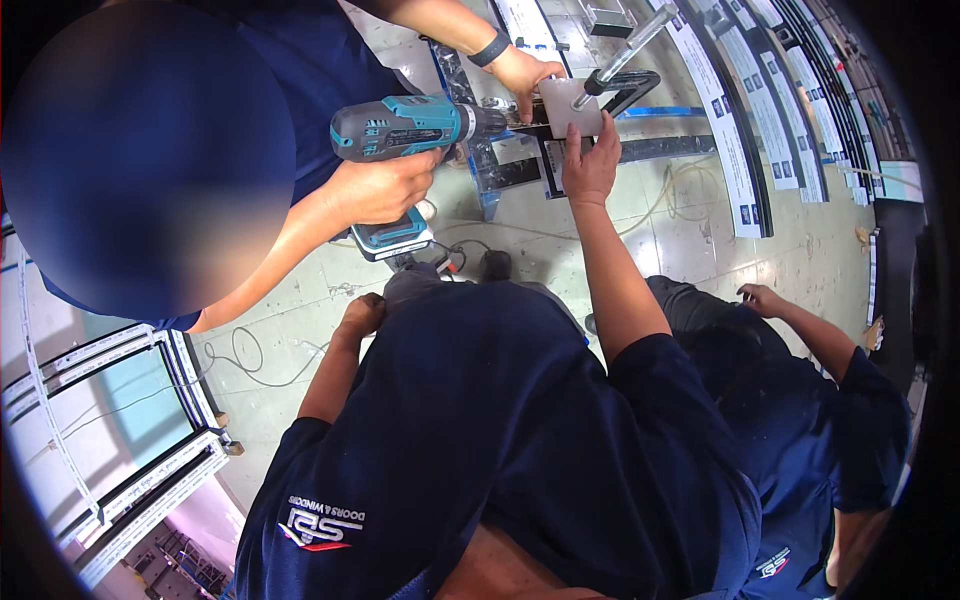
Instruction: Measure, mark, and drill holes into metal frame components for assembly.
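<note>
Fingers of my right hand (592, 165) grip the near edge of a pale square block (575, 105). A clamp (628, 92) with a dark frame and a metal rod presses on that block. My left hand (362, 315) is curled beside my knee, with nothing visible in it. To the left, a co-worker's hand (385, 188) holds a teal and black cordless drill (400, 127), its chuck pointed toward the block. The co-worker's other hand (522, 78), below a dark wristband, touches the block's far-left side. A dark profile (552, 165) lies under the block; the drill tip is hard to make out.
Long profiles (735, 130) with white protective film stand in rows at the right. Framed glass panels (150, 400) are at the lower left. A cable (240, 355) and a thin hose (650, 205) trail across the tiled floor. Another person (800, 400) is close on my right.
</note>
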